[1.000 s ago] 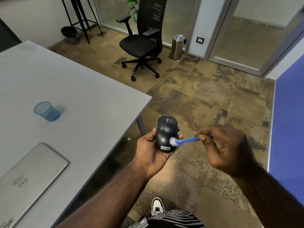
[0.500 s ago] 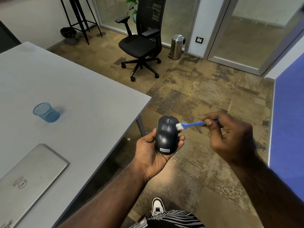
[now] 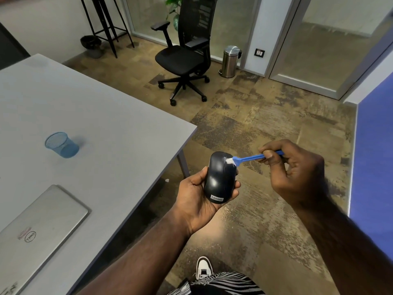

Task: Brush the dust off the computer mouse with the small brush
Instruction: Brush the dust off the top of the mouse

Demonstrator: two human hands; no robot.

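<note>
I've got the left hand (image 3: 197, 194) cupping the mouse (image 3: 220, 177) over the floor, just off the tabletop (image 3: 110, 124) corner, fingers curled round its sides; most of them are hidden under the body. Right hand (image 3: 297, 167) pinches the brush (image 3: 248, 159) handle, fingers clamped on it, the handle's far end lost in the fist. White bristles sit on the mouse's front right, by the wheel, which I can barely make out. The laptop (image 3: 40, 231) runs off the lower left edge.
</note>
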